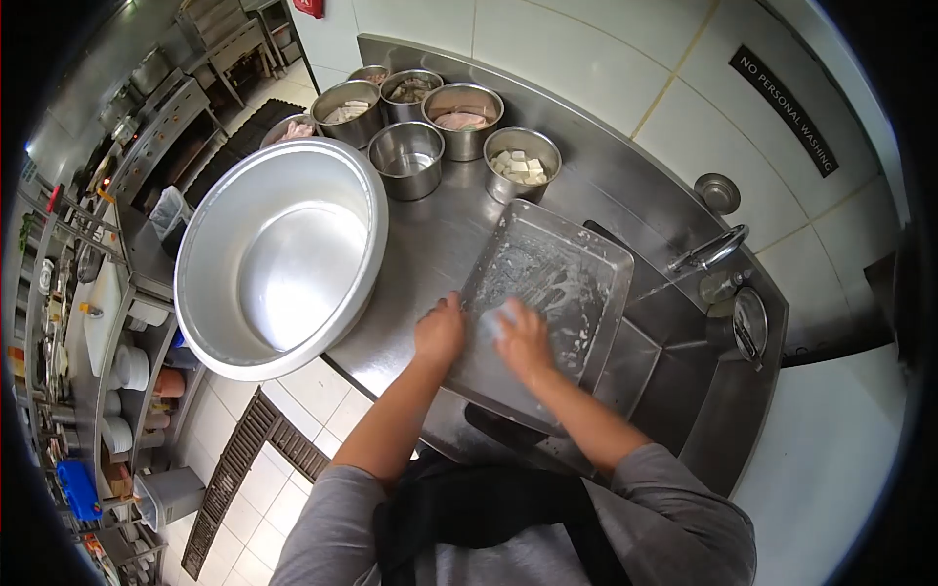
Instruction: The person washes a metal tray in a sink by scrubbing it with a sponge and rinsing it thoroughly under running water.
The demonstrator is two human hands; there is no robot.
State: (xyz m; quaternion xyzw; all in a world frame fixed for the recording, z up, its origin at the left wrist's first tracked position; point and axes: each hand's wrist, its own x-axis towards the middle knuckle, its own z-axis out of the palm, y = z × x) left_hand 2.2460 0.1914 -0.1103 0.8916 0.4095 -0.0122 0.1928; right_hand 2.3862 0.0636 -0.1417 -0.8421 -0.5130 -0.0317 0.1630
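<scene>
A rectangular metal tray (611,256) with white, soapy-looking streaks lies across the edge of the sink basin. My left hand (440,332) is closed on the tray's left rim, which holds it at the side. Over the tray's surface, my right hand (524,342) presses down on a pale pad (496,320), its fingers bent and somewhat blurred. The pad's exact kind is hard to make out. A large, deep metal basin (366,220) stands tilted to the left of my left hand.
Several round steel pots stand behind the tray, one with white cubes (518,166), another with pink meat (461,119). A faucet (711,248) runs a thin stream into the sink (684,376) at right. Shelves with dishes (127,369) line the far left.
</scene>
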